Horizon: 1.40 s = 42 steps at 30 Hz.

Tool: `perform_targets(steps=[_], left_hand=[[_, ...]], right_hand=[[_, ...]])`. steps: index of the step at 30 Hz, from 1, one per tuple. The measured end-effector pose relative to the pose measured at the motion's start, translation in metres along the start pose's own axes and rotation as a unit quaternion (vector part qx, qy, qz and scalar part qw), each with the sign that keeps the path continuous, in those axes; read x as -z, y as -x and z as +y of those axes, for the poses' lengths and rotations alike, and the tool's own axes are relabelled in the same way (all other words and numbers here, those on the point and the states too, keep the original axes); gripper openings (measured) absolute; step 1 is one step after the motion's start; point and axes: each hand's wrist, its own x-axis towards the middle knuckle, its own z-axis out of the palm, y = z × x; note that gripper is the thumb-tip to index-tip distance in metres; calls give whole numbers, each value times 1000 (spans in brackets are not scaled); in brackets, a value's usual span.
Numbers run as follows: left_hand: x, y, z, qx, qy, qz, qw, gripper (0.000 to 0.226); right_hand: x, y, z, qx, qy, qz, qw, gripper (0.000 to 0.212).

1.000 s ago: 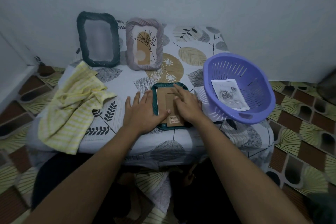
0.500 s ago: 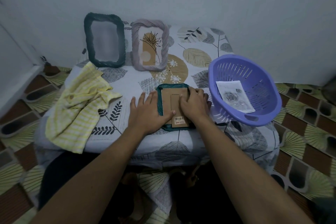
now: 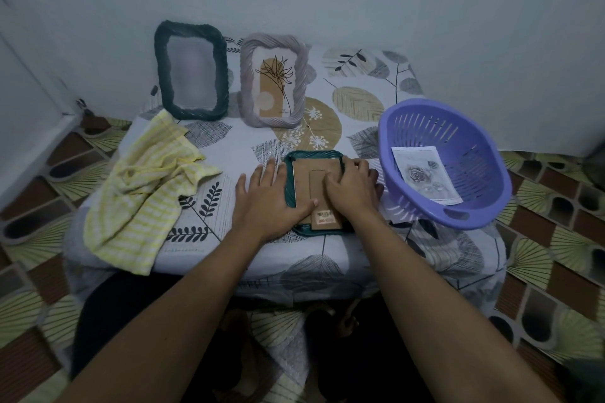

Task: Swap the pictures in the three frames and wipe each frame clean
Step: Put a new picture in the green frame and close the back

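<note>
Teal frame (image 3: 311,154) lies face down near the table's (image 3: 248,147) front edge, cardboard back (image 3: 307,180) up. Your left hand (image 3: 268,203) lies flat on its left side, fingers straight, thumb on the cardboard; your right hand (image 3: 352,190) sits on its right side with fingers bent over the rim, grip not discernible. Dark green frame (image 3: 191,72) and grey frame (image 3: 274,80) stand behind, yellow cloth (image 3: 147,186) lies left, and a rose picture (image 3: 425,175) sits in the purple basket (image 3: 474,154) on the right.
</note>
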Motion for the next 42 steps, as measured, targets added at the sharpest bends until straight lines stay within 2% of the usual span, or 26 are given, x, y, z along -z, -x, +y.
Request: perform_targets(steps=[5,10,16,42], left_hand=[[-1,-1,0,2,-4,1,1000,112],[0,0,0,1,-4,-1,1000,111],[0,0,0,3,-2,1,1000,111],[1,0,0,6,-1,-3,1000,111]], right_hand=[[1,-3,1,-15,-33,7,999,54],[0,-3,1,-25,-44,4,999,44],[-1,-2,1,-18,-37,12,999,57],[1,-12,0,-62,-121,-17,991,51]])
